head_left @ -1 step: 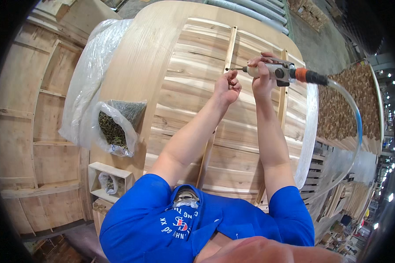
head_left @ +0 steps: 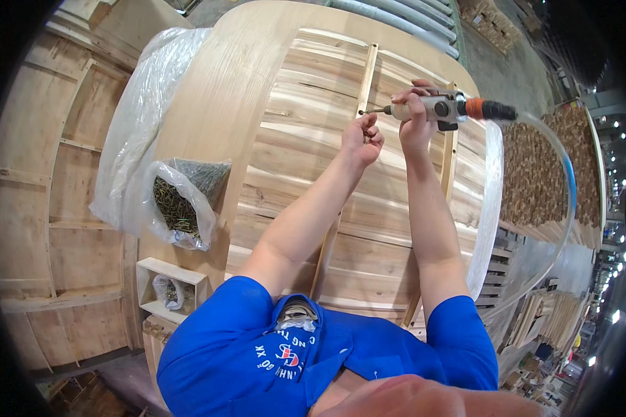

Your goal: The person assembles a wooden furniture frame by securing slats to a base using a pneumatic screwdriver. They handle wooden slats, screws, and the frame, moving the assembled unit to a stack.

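Observation:
My right hand (head_left: 416, 125) grips a pneumatic screwdriver (head_left: 438, 110), with an orange collar and a clear air hose at its rear. Its thin bit points left, and the tip meets a narrow wooden strip (head_left: 368, 76) near a dark hole. Just below that tip is my left hand (head_left: 362, 141), its fingers curled and thumb close to the strip; whatever they may pinch is too small to make out. Beneath both hands lies a large wooden panel (head_left: 292, 182) with pale and brown grain, crossed by this strip and a second strip (head_left: 450, 158) to the right.
On the left, an opened plastic bag of screws (head_left: 176, 205) rests on the panel's border, above a small wooden box (head_left: 146, 283) holding another bag. Clear plastic wrap (head_left: 142, 118) lies beyond. The air hose (head_left: 570, 187) loops down at right. Metal rollers (head_left: 396, 24) stand at the far edge.
The screwdriver's rear end has shifted very slightly left and its bit now slants a little more. My hands stay in nearly the same place.

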`<state>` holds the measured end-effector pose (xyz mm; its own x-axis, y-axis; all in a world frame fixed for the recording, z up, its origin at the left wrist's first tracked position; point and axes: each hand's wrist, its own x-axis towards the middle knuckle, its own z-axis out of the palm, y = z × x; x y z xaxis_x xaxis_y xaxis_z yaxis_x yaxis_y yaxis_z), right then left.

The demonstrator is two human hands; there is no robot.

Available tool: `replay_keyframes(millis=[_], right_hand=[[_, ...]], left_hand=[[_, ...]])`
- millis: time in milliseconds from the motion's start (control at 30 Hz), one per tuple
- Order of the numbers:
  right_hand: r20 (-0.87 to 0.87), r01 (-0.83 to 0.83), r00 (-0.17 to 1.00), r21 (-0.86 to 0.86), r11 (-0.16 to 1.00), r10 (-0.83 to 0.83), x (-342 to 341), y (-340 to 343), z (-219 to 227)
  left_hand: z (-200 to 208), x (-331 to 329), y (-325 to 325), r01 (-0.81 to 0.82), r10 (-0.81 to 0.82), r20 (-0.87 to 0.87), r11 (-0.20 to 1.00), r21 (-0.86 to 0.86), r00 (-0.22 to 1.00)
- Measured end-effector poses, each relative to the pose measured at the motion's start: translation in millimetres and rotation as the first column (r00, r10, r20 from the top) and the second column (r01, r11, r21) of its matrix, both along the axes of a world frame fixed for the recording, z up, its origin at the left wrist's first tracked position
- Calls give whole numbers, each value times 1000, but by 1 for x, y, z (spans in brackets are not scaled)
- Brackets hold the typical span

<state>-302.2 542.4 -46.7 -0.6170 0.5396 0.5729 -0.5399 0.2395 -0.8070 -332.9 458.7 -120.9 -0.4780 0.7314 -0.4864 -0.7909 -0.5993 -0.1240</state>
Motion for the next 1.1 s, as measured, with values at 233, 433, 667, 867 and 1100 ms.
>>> replay_keyframes(millis=[233, 433, 667, 867, 1100], right_hand=[[90, -88, 991, -84, 993, 95, -45, -10, -1], [169, -149, 973, -58, 987, 157, -70, -9, -3], [172, -139, 975, -17, 990, 140, -81, -9, -2], [236, -164, 958, -6, 986, 161, -74, -21, -13], [148, -162, 976, 6, 987, 159, -26, -39, 24]], left_hand=[[-22, -11, -5, -22, 22, -35, 1000, -5, 999], [-15, 35, -37, 94, -92, 21, 968, -231, 996], [-13, 75, -65, 184, -193, -52, 971, -150, 980], [-16, 99, -97, 321, -360, -267, 930, -178, 894], [7, 99, -125, 292, -348, -353, 935, -203, 869]])
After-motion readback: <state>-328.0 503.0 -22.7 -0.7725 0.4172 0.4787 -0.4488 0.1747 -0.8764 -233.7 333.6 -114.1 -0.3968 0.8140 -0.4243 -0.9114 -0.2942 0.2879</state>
